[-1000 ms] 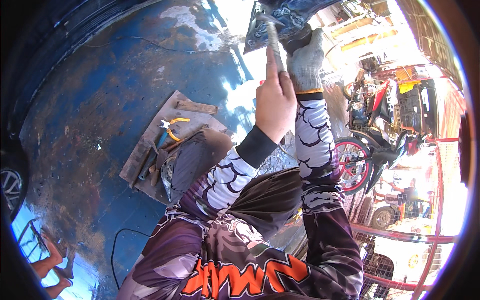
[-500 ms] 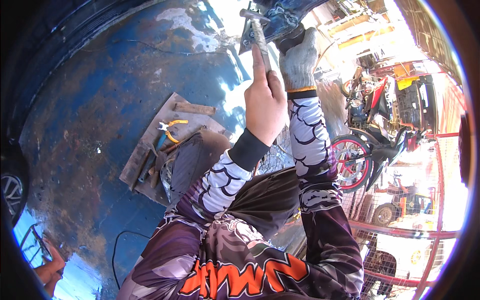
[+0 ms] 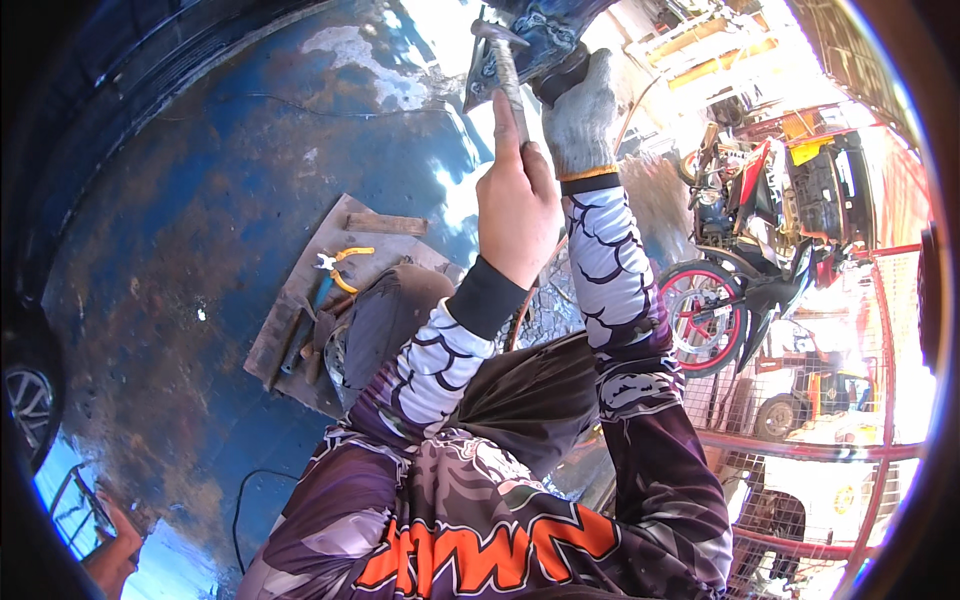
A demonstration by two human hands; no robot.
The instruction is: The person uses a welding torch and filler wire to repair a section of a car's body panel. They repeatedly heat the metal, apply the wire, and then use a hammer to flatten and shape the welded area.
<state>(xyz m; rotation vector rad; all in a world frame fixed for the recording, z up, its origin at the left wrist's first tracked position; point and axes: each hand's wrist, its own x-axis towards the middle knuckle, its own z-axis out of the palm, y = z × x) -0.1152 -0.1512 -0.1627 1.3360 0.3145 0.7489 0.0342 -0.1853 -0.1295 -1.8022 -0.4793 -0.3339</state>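
Observation:
My bare left hand (image 3: 518,215) is closed round the wrapped handle of a hammer (image 3: 509,85), its index finger stretched along the grip. The hammer head lies over a dark, worn metal part (image 3: 540,38) at the top edge; I cannot tell whether they touch. Just to the right, my right hand (image 3: 583,120), in a whitish knit glove, is closed on a dark rounded piece (image 3: 562,80) beside that metal part. Glove and fingers hide much of this piece.
By my left knee, a board (image 3: 300,285) carries yellow-handled pliers (image 3: 345,265), a wood strip (image 3: 387,222) and other hand tools. A motorcycle (image 3: 760,280) and red-framed mesh (image 3: 800,448) stand right. Another person's hand (image 3: 118,545) shows lower left. A dark cable (image 3: 240,505) lies on the floor.
Both hands, the hammer and the metal part appear slightly farther left, while the view itself has shifted a little. Both grips look the same.

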